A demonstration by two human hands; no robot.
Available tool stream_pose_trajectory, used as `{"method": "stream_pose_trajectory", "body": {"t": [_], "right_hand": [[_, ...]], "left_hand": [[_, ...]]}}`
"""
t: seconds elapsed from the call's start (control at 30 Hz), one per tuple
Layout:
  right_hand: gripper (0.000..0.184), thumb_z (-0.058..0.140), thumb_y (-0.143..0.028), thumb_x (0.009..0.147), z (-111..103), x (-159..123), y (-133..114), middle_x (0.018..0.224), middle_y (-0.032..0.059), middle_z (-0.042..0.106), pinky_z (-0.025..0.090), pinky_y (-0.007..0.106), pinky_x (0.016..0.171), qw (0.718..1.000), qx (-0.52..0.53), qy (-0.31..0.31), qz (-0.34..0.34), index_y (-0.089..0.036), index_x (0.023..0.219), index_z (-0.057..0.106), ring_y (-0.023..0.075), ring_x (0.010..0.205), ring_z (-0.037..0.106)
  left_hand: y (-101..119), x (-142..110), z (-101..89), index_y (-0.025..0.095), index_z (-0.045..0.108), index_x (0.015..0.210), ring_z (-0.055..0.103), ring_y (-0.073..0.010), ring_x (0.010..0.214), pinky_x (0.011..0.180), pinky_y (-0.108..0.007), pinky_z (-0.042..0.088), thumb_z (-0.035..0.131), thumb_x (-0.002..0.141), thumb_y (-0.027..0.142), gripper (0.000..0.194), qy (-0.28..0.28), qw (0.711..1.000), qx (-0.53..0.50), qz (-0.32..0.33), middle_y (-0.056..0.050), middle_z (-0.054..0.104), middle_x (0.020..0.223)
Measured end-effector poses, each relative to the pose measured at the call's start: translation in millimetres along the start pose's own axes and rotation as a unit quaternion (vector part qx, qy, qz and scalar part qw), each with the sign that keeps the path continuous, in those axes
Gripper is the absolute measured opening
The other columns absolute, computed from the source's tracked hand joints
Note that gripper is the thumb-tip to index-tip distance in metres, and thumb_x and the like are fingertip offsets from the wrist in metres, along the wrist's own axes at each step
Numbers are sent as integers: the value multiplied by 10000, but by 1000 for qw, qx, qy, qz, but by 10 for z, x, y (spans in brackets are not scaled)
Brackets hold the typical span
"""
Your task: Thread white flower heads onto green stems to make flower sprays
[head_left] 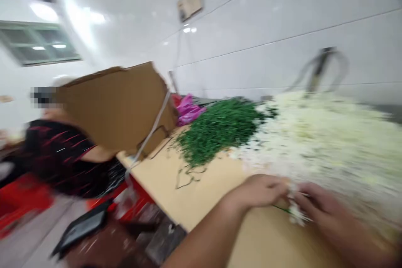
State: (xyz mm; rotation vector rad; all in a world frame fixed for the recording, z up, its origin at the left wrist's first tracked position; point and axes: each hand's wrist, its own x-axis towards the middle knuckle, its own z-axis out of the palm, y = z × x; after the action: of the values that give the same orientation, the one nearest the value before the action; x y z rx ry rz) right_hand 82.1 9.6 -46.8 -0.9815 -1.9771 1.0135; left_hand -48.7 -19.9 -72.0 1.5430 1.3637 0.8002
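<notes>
Above the near part of the tan tabletop (213, 188), my left hand (265, 190) and my right hand (326, 205) meet. Between their closed fingertips is a small white petal piece (297, 211), like part of an artificial flower. A thin green stem (282, 208) shows just below my left fingers; blur hides how it joins the petals. A large heap of white petal pieces (339, 146) lies right behind and beside my right hand. Further back is a pile of thin green stems (222, 130), with a few loose strands at its front.
An upright cardboard sheet (122, 109) stands at the table's left end. Beyond it sits another person (59, 150) in a dark patterned top. A magenta bag (190, 111) lies by the tiled wall. Below left are red crates (25, 201) and a dark flat object (83, 228).
</notes>
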Motion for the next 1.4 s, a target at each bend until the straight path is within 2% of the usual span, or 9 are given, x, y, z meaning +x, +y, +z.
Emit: {"method": "stream_pose_trajectory", "body": {"t": [0.1, 0.3, 0.47, 0.57, 0.73, 0.87, 1.03, 1.27, 1.4], "right_hand": [[253, 432, -401, 732, -145, -139, -105, 581, 19, 517, 412, 291, 553, 997, 49, 9, 52, -179, 629, 494, 154, 578, 489], [232, 472, -380, 748, -79, -35, -183, 583, -24, 461, 404, 229, 523, 967, 238, -3, 93, -161, 682, 427, 88, 533, 455], [259, 477, -406, 747, -82, -31, -143, 583, -39, 435, 435, 218, 489, 953, 275, -15, 124, -159, 696, 415, 69, 499, 446], [269, 475, -414, 748, -105, -13, -137, 570, -48, 415, 437, 207, 470, 955, 266, -20, 132, -160, 682, 418, 63, 476, 454], [327, 450, -462, 756, -139, 23, -105, 493, -65, 396, 384, 176, 397, 954, 274, -34, 121, -160, 639, 401, 44, 379, 416], [343, 424, -461, 769, -153, 44, -49, 457, -60, 393, 348, 167, 378, 953, 282, -10, 107, -159, 610, 403, 45, 367, 389], [236, 451, -292, 764, -163, 26, -93, 474, -50, 383, 293, 164, 416, 975, 191, 7, 117, -158, 574, 410, 53, 444, 370], [83, 425, -96, 688, -159, -6, -210, 604, -29, 476, 329, 162, 517, 974, 203, -31, 90, -150, 632, 456, 64, 574, 427], [58, 434, -106, 680, -214, 10, -228, 601, -33, 457, 338, 157, 519, 976, 177, -44, 116, -156, 651, 433, 66, 583, 434]], "left_hand": [[496, -61, -354, 129, 557, 665, 416, -101, 596, 560, -201, 336, 415, 759, 471, 383, -15, 999, -44, 3, -2, 512, 625], [585, -122, -178, 141, 442, 588, 349, -81, 519, 521, -197, 273, 561, 649, 495, 378, -27, 977, -209, -40, 25, 433, 534], [697, -65, -188, 132, 470, 548, 362, -84, 504, 514, -200, 271, 589, 628, 487, 383, -19, 973, -224, -47, 13, 458, 507], [702, -34, -219, 132, 494, 534, 342, -80, 473, 509, -202, 286, 591, 635, 465, 361, -19, 971, -231, -56, 27, 428, 471], [683, 96, -223, 122, 576, 608, 420, -108, 520, 541, -219, 326, 492, 739, 407, 325, -111, 964, -240, -23, -14, 513, 550], [680, 209, -206, 123, 592, 633, 426, -106, 522, 555, -215, 338, 509, 731, 419, 323, -137, 962, -234, -24, -8, 503, 521], [583, 217, -205, 133, 562, 606, 372, -83, 509, 515, -191, 322, 581, 658, 458, 330, -106, 959, -251, -79, 16, 458, 528], [409, 196, -206, 135, 546, 514, 356, -95, 509, 483, -199, 299, 618, 584, 496, 375, -70, 978, -191, -45, 6, 439, 499], [443, 204, -212, 146, 579, 544, 366, -100, 510, 494, -208, 324, 645, 559, 480, 341, -44, 980, -189, -54, -2, 488, 524]]}}
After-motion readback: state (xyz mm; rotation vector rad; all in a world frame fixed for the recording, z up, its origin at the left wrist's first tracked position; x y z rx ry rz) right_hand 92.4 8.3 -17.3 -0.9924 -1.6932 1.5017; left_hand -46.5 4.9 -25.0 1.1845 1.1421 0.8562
